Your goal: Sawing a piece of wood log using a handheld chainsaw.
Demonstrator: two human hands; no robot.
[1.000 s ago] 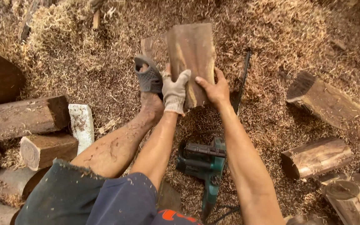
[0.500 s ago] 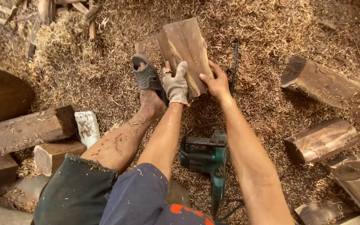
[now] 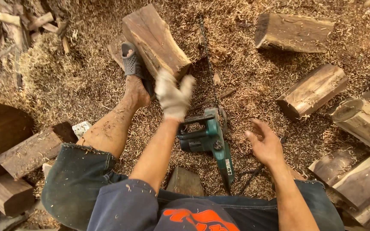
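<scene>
Your bare right hand (image 3: 265, 145) hangs open just right of the chainsaw (image 3: 210, 139), nearer it than your open gloved left hand (image 3: 173, 96).

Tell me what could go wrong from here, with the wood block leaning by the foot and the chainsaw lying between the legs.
1. The wood block leans tilted against the sandalled foot; neither hand grips it, so it may tip onto the toes.
2. The bare right hand hovers open beside the green chainsaw, whose bar runs past the block; a careless grab could meet the chain.
3. The gloved left hand is blurred, in motion near both.
</scene>
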